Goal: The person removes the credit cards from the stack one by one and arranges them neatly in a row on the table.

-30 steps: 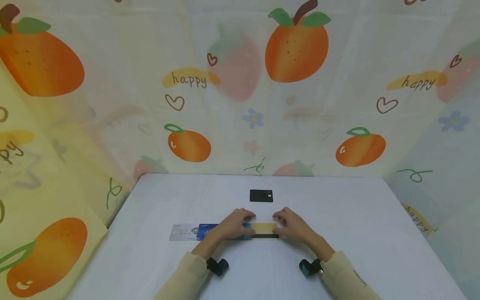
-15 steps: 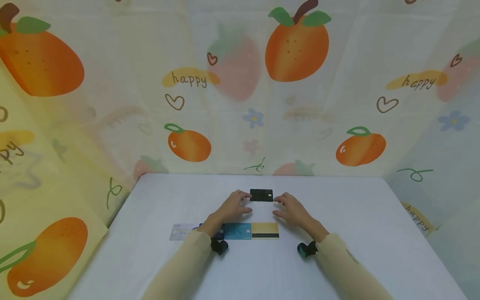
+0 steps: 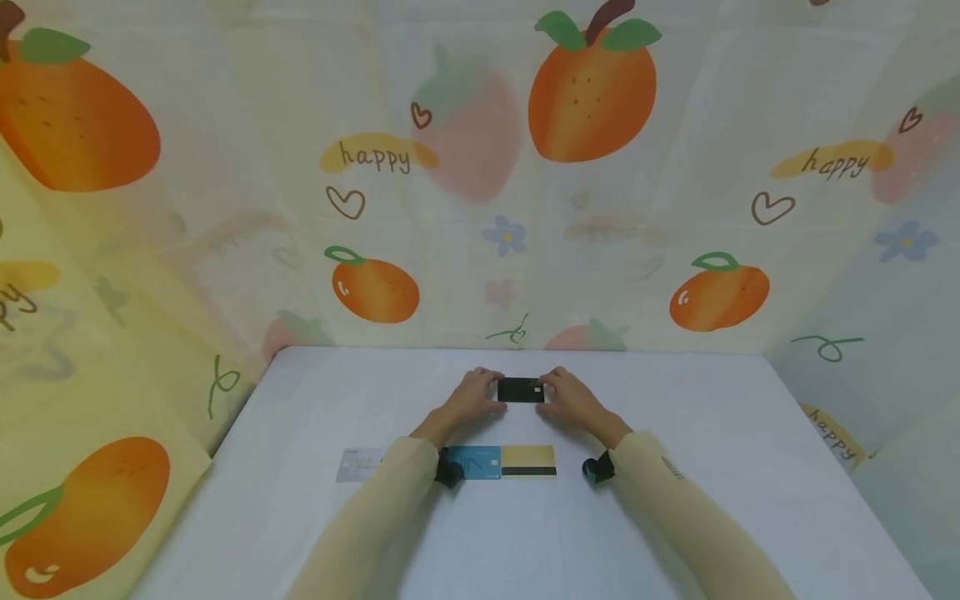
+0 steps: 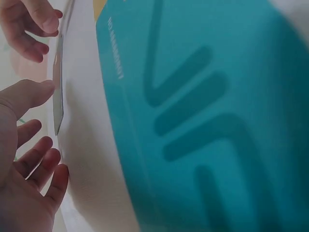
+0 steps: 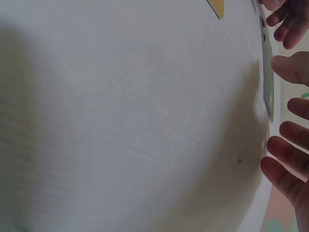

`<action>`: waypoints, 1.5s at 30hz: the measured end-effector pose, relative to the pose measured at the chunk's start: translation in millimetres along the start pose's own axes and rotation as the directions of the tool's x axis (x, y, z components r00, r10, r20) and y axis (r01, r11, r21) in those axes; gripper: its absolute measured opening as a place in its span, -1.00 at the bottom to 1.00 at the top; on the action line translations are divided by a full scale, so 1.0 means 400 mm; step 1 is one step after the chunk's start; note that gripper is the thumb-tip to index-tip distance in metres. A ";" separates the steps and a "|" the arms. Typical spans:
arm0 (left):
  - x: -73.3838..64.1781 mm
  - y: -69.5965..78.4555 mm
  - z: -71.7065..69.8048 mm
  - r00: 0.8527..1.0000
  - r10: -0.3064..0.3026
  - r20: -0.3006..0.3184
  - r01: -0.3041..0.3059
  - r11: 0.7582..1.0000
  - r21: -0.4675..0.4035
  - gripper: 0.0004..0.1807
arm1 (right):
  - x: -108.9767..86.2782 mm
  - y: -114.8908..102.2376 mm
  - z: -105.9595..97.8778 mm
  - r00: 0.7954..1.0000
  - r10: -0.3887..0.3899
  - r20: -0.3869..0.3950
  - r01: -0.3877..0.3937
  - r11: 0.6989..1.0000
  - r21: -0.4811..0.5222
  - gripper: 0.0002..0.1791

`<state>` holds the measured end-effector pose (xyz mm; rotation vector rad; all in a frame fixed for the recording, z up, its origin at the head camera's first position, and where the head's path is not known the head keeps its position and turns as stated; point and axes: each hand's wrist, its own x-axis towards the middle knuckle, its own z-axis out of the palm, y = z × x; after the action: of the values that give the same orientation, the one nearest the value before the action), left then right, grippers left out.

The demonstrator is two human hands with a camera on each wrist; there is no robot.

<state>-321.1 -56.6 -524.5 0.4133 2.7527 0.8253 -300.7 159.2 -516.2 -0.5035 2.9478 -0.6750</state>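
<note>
A black bank card (image 3: 517, 390) with a small chip lies toward the back of the white table. My left hand (image 3: 471, 398) holds its left end, thumb at the near edge and index finger at the far edge. At the opposite end my right hand (image 3: 570, 402) does likewise. In the left wrist view the card shows nearly edge-on, the left thumb (image 4: 41, 91) at its near side. The right wrist view has the right thumb (image 5: 287, 67) at that same near edge, the other fingers spread loosely beyond.
Nearer the body lies a row of cards: a pale translucent card (image 3: 356, 465), a teal card (image 3: 480, 463) and a yellow card (image 3: 528, 458) with a dark stripe. My left forearm covers a blue card in that row. A fruit-printed curtain (image 3: 600, 250) hangs behind the table (image 3: 675, 500).
Both hands have left the yellow card and moved forward to the black card. Their fingers have closed in on its two ends. The row of cards stays put.
</note>
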 end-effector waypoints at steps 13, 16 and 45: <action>0.035 0.023 -0.006 0.999 0.023 0.023 -0.026 0.991 0.132 -0.38 | 0.061 -0.007 -0.010 0.993 0.021 0.115 -0.011 0.996 -0.085 -0.40; 0.033 0.030 -0.013 0.999 0.010 0.037 -0.015 0.990 0.139 -0.37 | 0.069 -0.005 -0.012 0.993 0.006 0.119 0.006 0.995 -0.098 -0.43; 0.040 0.025 -0.017 0.997 -0.007 0.078 0.001 0.997 0.083 -0.40 | 0.096 -0.019 -0.023 0.970 0.067 0.235 -0.071 0.997 0.009 -0.41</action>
<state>-335.8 -46.5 -515.6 0.4459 2.7207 0.6813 -335.9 143.9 -504.8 -0.4427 2.7214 -0.5884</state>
